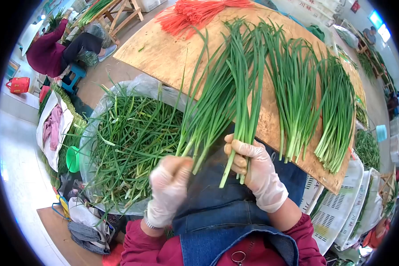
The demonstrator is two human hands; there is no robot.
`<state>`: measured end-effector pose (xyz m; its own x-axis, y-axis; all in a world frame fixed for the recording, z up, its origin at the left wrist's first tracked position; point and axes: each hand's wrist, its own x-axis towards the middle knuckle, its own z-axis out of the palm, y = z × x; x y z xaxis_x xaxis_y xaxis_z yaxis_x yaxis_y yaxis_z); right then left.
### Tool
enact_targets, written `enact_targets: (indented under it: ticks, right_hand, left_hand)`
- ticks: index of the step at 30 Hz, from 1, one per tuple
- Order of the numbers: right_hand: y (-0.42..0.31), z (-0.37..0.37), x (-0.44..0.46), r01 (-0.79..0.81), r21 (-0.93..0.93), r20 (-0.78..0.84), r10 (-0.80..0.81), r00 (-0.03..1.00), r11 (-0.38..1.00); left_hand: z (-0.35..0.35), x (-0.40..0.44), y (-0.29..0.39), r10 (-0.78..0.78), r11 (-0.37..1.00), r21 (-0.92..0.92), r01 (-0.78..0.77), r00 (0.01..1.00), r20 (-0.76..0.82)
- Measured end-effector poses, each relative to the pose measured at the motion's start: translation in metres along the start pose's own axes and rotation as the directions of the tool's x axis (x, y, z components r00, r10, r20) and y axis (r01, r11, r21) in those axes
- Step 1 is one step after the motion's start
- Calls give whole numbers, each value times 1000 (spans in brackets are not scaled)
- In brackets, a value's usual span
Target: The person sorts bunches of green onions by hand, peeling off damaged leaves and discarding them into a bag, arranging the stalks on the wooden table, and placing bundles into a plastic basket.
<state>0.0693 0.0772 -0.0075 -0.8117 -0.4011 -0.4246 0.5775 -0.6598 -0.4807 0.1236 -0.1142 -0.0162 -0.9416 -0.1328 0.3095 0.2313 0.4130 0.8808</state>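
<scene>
My right hand (252,164), in a thin whitish glove, is closed around a small bunch of garlic chives (246,88), their pale cut ends sticking out below the fingers. My left hand (169,184), gloved too and slightly blurred, has its fingers curled beside the stem ends of loose garlic chives (213,106); what its fingers hold, if anything, I cannot make out. Those loose stalks lean over the near edge of the wooden board (159,57). Farther right on the board lie two neat piles, a middle pile (297,97) and a right pile (334,115).
A plastic-lined container (91,137) heaped with loose green leaves stands at the left. Red strips (195,15) lie at the board's far end. White crates (337,213) stand at the right. Another person (53,48) sits at the upper left near a blue stool (73,77).
</scene>
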Motion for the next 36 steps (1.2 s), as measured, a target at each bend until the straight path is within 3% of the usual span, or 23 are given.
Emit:
enact_targets:
  ticks: [2, 5, 8, 11, 12, 13, 17, 20, 21, 24, 29, 32, 33, 36]
  right_hand:
    - [0, -4, 0, 6, 23, 26, -7, 1000, 1000]
    - [4, -9, 2, -13, 34, 47, 11, 999, 999]
    - [3, -16, 3, -4, 45, 81, 0, 997, 999]
    - [4, -7, 0, 7, -16, -147, -9, 989, 1000]
    - [5, -7, 0, -4, -9, -139, 3, 990, 1000]
    - [5, -7, 0, -15, -2, -131, 15, 991, 1000]
    - [11, -6, 5, -90, -71, -188, 76, 979, 993]
    - [16, -1, 8, -106, -115, -243, 76, 967, 988]
    - [16, -2, 9, -107, -135, -234, 73, 970, 985]
    - [13, 4, 2, -95, -130, -191, 69, 979, 987]
    - [12, 15, 2, -57, -242, -225, 1, 974, 968]
    - [14, 19, 2, -25, -193, -216, -17, 976, 981]
    - [15, 19, 2, -12, -172, -228, -28, 973, 985]
    - [18, 18, 2, 18, -134, -243, -51, 969, 991]
  left_hand:
    - [-5, 3, -5, -121, 991, 52, 125, 989, -79]
    - [-6, 7, -8, -134, 980, 137, 142, 989, -66]
    - [1, 9, -7, -2, 986, 166, 11, 999, -51]
    - [6, 9, -5, 45, 946, 321, -49, 999, 22]
    - [9, 9, -4, 61, 921, 384, -69, 998, 35]
    - [10, 9, 3, -51, 884, 467, 14, 996, 67]
    - [24, 19, 1, -138, 855, 514, 67, 985, 102]
    - [35, 22, -18, -336, 937, 104, 333, 942, 13]
    - [36, 23, -16, -439, 893, -99, 440, 898, 30]
    - [25, 28, 14, -643, 711, -247, 658, 751, 151]
    - [29, 16, 28, -448, 872, -148, 466, 883, 138]
    - [36, 13, 21, -194, 981, 49, 190, 976, 98]
    - [37, 17, 30, -82, 986, 150, 71, 995, 63]
    - [44, 14, 28, 50, 970, 240, -44, 999, -19]
